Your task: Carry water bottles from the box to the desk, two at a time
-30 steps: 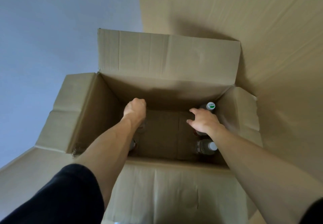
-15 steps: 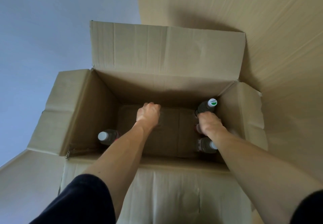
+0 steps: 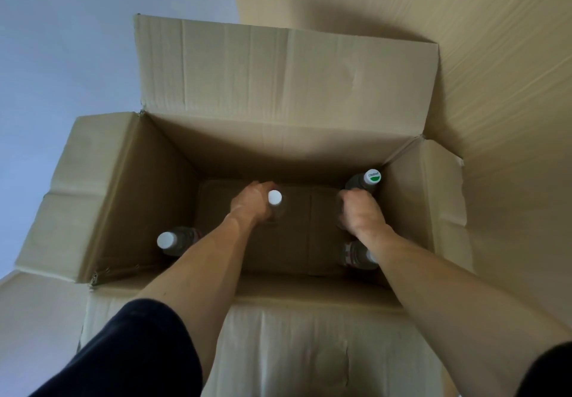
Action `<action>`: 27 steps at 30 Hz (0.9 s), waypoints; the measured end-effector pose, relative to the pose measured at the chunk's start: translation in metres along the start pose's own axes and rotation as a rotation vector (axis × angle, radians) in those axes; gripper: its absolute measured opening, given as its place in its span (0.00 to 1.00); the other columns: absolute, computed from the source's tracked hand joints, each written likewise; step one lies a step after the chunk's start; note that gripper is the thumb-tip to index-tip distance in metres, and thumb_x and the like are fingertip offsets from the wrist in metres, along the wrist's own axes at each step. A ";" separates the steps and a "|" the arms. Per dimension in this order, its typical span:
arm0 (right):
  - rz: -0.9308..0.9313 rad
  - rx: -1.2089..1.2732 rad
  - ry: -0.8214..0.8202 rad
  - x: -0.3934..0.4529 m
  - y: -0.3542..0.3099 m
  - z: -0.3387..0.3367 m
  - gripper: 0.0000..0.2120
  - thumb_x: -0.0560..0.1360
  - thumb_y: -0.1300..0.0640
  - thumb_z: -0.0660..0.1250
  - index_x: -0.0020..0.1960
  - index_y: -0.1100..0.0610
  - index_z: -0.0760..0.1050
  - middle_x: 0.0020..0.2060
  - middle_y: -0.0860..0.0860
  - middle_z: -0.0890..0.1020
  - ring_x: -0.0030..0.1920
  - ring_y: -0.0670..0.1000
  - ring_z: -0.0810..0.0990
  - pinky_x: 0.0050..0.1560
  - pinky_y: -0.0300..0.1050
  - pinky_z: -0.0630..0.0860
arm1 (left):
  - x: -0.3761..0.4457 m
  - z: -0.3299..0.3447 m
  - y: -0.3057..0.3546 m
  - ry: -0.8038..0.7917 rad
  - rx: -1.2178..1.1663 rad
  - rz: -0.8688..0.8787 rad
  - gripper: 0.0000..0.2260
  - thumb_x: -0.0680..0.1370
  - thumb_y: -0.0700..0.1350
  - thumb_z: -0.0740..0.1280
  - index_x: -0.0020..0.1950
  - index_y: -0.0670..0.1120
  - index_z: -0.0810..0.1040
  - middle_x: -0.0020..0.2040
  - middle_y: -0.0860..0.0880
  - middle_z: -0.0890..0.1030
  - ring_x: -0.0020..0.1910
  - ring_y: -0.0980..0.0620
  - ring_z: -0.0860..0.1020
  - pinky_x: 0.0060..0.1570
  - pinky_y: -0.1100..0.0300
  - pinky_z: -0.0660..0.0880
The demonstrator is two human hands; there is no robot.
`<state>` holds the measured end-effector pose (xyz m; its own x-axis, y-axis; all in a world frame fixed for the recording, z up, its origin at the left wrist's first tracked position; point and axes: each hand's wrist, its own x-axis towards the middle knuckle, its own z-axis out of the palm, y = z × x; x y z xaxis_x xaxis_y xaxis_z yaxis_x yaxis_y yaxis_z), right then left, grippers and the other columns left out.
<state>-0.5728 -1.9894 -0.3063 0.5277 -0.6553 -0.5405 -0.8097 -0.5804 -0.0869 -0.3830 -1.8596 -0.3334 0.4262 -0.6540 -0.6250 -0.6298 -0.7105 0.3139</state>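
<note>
An open cardboard box [image 3: 130,198] stands below me with both my arms reaching into it. My left hand [image 3: 252,206] grips a clear water bottle with a white cap [image 3: 274,197] near the middle of the box floor. My right hand [image 3: 360,214] is curled tight over another bottle at the right wall; that bottle is almost wholly hidden under the hand. Just beyond it stands a dark bottle with a green-and-white cap [image 3: 371,177]. A white-capped bottle [image 3: 173,241] stands at the near left corner. One more bottle [image 3: 357,255] shows under my right wrist.
The box's four flaps are folded outward; the far flap [image 3: 278,68] stands up against a tan surface [image 3: 495,87]. A pale blue-grey wall [image 3: 62,56] fills the left. The near flap [image 3: 294,350] hangs toward me.
My left hand moved right from the left wall to the box's middle and now lifts a white-capped bottle. My right hand closed down over a bottle at the right wall.
</note>
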 end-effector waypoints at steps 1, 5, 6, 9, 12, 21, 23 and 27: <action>0.000 0.042 -0.001 0.001 0.003 0.001 0.16 0.75 0.63 0.69 0.62 0.58 0.77 0.59 0.58 0.79 0.61 0.61 0.78 0.57 0.51 0.77 | 0.002 0.002 -0.002 -0.015 -0.008 -0.002 0.35 0.70 0.47 0.79 0.75 0.54 0.69 0.70 0.44 0.72 0.68 0.41 0.72 0.65 0.46 0.73; -0.033 0.190 -0.021 0.004 0.012 0.007 0.24 0.72 0.59 0.76 0.66 0.55 0.75 0.62 0.56 0.78 0.63 0.59 0.76 0.61 0.50 0.75 | 0.008 0.010 -0.009 -0.038 -0.039 -0.011 0.37 0.68 0.44 0.80 0.74 0.52 0.68 0.69 0.43 0.75 0.67 0.40 0.74 0.63 0.45 0.75; -0.038 0.220 -0.023 0.005 0.013 0.008 0.25 0.71 0.59 0.77 0.66 0.55 0.75 0.62 0.56 0.78 0.63 0.59 0.76 0.62 0.50 0.74 | 0.009 0.013 -0.010 -0.035 -0.047 -0.014 0.36 0.68 0.44 0.80 0.73 0.52 0.68 0.67 0.43 0.76 0.66 0.39 0.74 0.62 0.44 0.75; -0.052 0.272 -0.035 0.008 0.015 0.015 0.26 0.70 0.59 0.78 0.65 0.54 0.75 0.62 0.55 0.78 0.63 0.58 0.76 0.62 0.50 0.74 | 0.013 0.018 -0.010 -0.004 -0.062 -0.003 0.34 0.68 0.43 0.80 0.71 0.50 0.69 0.64 0.42 0.78 0.63 0.39 0.76 0.59 0.45 0.76; -0.067 0.285 -0.055 0.009 0.014 0.023 0.26 0.70 0.61 0.78 0.65 0.53 0.74 0.61 0.56 0.77 0.62 0.58 0.76 0.60 0.50 0.74 | 0.015 0.018 -0.009 0.023 -0.063 0.021 0.32 0.68 0.44 0.80 0.68 0.49 0.71 0.61 0.42 0.80 0.61 0.39 0.78 0.57 0.46 0.77; -0.067 0.361 -0.043 0.001 0.012 0.013 0.20 0.73 0.59 0.74 0.61 0.52 0.70 0.54 0.55 0.80 0.55 0.57 0.79 0.54 0.52 0.77 | -0.005 -0.004 -0.007 0.083 -0.216 0.143 0.27 0.66 0.46 0.81 0.58 0.43 0.73 0.55 0.43 0.81 0.54 0.42 0.79 0.49 0.55 0.75; -0.072 0.400 -0.051 -0.005 0.012 0.001 0.20 0.71 0.57 0.76 0.59 0.49 0.71 0.51 0.52 0.80 0.52 0.56 0.80 0.52 0.51 0.76 | -0.016 -0.016 -0.009 0.085 -0.285 0.160 0.26 0.65 0.46 0.81 0.57 0.43 0.72 0.54 0.44 0.80 0.53 0.44 0.78 0.51 0.50 0.77; -0.127 0.515 -0.060 -0.018 0.016 -0.026 0.21 0.63 0.59 0.79 0.51 0.46 0.77 0.47 0.48 0.82 0.51 0.52 0.81 0.55 0.50 0.77 | -0.037 -0.040 -0.013 0.073 -0.457 0.183 0.25 0.66 0.41 0.80 0.59 0.44 0.75 0.54 0.47 0.82 0.54 0.48 0.80 0.55 0.54 0.77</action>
<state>-0.5889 -1.9994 -0.2761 0.6261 -0.5579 -0.5447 -0.7697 -0.3308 -0.5460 -0.3644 -1.8365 -0.2857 0.3895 -0.7837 -0.4839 -0.3565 -0.6127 0.7053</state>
